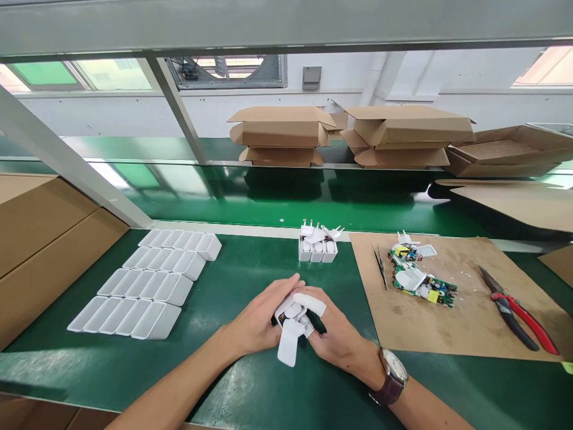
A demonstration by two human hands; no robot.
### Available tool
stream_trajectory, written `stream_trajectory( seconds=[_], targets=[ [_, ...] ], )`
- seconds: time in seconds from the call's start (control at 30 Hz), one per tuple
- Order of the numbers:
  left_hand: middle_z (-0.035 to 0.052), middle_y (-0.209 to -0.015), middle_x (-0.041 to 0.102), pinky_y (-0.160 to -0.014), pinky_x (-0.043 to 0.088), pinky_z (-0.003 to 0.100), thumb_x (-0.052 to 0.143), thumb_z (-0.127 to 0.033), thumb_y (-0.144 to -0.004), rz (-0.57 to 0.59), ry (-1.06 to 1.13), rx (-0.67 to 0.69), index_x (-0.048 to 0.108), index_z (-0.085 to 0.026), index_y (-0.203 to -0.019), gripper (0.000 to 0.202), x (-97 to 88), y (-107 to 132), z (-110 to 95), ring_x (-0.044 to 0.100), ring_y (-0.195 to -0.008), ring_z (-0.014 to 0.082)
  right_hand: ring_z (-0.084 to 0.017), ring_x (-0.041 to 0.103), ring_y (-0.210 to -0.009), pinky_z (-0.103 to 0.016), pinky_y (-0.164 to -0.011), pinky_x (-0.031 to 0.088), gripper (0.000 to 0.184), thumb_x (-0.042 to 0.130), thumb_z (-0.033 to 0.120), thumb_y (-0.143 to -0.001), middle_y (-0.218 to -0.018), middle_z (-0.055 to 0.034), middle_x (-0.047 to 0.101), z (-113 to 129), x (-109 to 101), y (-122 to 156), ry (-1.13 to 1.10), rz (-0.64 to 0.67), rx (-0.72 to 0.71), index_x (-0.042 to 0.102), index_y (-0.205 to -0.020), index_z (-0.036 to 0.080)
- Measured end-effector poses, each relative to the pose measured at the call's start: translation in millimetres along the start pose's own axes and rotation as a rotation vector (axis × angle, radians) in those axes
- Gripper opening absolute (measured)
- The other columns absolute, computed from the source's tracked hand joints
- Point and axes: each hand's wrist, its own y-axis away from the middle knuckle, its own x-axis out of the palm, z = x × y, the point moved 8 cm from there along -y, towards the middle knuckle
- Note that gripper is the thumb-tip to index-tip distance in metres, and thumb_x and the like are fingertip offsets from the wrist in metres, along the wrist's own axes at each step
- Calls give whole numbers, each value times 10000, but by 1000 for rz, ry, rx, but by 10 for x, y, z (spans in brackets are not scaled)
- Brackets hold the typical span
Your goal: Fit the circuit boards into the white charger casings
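Observation:
My left hand (262,316) and my right hand (335,328) are closed together around a small cluster of white plug adapter parts (293,316) over the middle of the bench. A flat white plate (289,345) hangs out below the cluster towards me. Across my right fingers lies a white elongated shape (312,303); whether it is a finger cover or a part I cannot tell. Just beyond my hands stand white adapter cases (317,255) with white pronged plug pieces (313,232) sticking up out of them.
Rows of open white cases (150,321) stand at left beside a large cardboard box (40,251). On a brown cardboard sheet (416,331) at right lie tweezers (380,267), circuit boards (430,286) and red-and-black pliers (514,310). Cardboard boxes (282,134) line the back ledge.

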Motion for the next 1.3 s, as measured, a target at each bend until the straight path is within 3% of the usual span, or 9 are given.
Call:
stream_trajectory(
  seconds=[0.17,0.3,0.4,0.6,0.8,0.97,1.13,1.23,1.3],
  targets=[
    [136,-1138,660,-832,559,420,574,-214,-1002,-36,-279,9,326,-235,-1616,663,-68,2,32,628,-985,263,-226,650,-1234,-424,-1046,579,499,445,23,-969,-1318,-113,640,-46,-166,-28,15,-64,104,502,-1390,284],
    [107,-1021,643,-786,515,398,662,-313,-950,-39,-450,-67,599,-198,-1290,365,-82,20,77,600,-893,258,-239,692,-1056,-400,-905,608,392,642,226,-956,-1215,-101,675,15,-100,-24,-22,69,189,503,-1321,252],
    [103,-1014,643,-782,510,362,628,-265,-937,-21,-401,-91,594,-192,-1134,213,-22,34,69,616,-927,253,-231,663,-839,-386,-756,577,413,745,245,-849,-998,-53,682,37,59,30,49,143,239,517,-1194,231],
    [71,-937,668,-686,426,345,533,-265,-954,52,-422,-85,560,-202,-1076,139,135,68,63,586,-772,222,-184,554,-715,-294,-628,459,267,576,59,-767,-832,-2,569,-30,215,115,10,161,291,435,-868,261],
    [64,-852,652,-671,416,349,531,-318,-948,126,-428,-148,582,-199,-932,131,194,46,159,573,-735,221,-160,527,-713,-276,-646,446,269,576,63,-752,-862,5,566,-101,215,117,-111,159,300,433,-874,256],
    [94,-1000,684,-781,517,378,565,-324,-922,138,-345,-150,602,-183,-1093,225,106,119,198,639,-890,257,-174,606,-791,-290,-731,508,285,721,177,-789,-907,-1,617,-1,146,36,-55,247,295,511,-974,235],
    [110,-1181,663,-882,566,385,558,-263,-937,28,-319,-114,542,-214,-1350,417,26,216,246,671,-1040,275,-238,658,-1124,-389,-978,539,449,668,339,-953,-1289,-103,656,-51,-672,-11,198,126,394,503,-1357,232],
    [101,-1181,675,-853,585,373,541,-293,-948,-22,-312,-122,575,-241,-1331,388,20,249,274,692,-1042,285,-263,633,-1204,-411,-1039,510,397,559,282,-1005,-1288,-124,667,-300,-1512,265,647,-18,714,509,-1390,203],
    [91,-1188,690,-837,604,364,550,-313,-944,-35,-308,-125,585,-259,-1318,380,8,258,315,714,-1039,286,-280,622,-1226,-391,-1035,502,330,525,226,-991,-1276,-152,667,-482,-1985,581,1001,64,1005,559,-1312,159]
  ],
)
